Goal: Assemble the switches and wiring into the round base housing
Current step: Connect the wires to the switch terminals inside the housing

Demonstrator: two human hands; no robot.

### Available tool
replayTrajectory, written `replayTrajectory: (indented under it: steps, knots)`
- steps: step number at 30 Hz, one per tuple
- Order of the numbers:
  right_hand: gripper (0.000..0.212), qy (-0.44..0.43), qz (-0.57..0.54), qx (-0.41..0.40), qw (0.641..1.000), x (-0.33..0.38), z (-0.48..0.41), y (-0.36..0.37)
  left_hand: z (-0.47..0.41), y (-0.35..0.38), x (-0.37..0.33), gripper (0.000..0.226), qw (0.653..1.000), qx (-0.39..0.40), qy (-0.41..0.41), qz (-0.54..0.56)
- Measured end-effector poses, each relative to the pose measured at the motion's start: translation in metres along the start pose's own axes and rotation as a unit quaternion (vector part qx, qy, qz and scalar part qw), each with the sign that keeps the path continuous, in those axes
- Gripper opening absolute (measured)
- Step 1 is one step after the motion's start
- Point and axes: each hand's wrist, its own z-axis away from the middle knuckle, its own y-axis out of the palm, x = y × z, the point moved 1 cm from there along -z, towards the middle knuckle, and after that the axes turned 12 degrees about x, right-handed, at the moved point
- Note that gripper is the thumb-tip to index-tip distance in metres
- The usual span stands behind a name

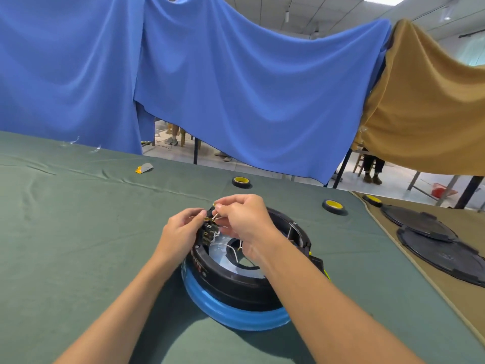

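The round black base housing [236, 282], on its blue lower ring, sat on the green-clothed worktop [78, 232], near and centre. At its far-left rim the left hand [181, 229] held the black switch block [208, 229], fingers curled round it. The right hand [244, 216] had its grip pressed together, pinching a thin white wire [215, 216] close to its brass connector [214, 205], just beside the block's top. To seat it well, the left hand should probably brace the block against the rim while the right hand squares the connector to its tab and pushes straight. Holding the metal rather than the wire would guard against a kink or a pulled crimp. A second white lead [228, 245] lay loose inside the housing.
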Motion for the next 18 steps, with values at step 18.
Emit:
replayTrajectory:
  steps: [18]
  knots:
    - [0.016, 0.086, 0.115, -0.049, 0.988, -0.024, -0.032, -0.004, -0.002, 0.001, 0.009, 0.021, 0.999, -0.024, -0.041, 0.024]
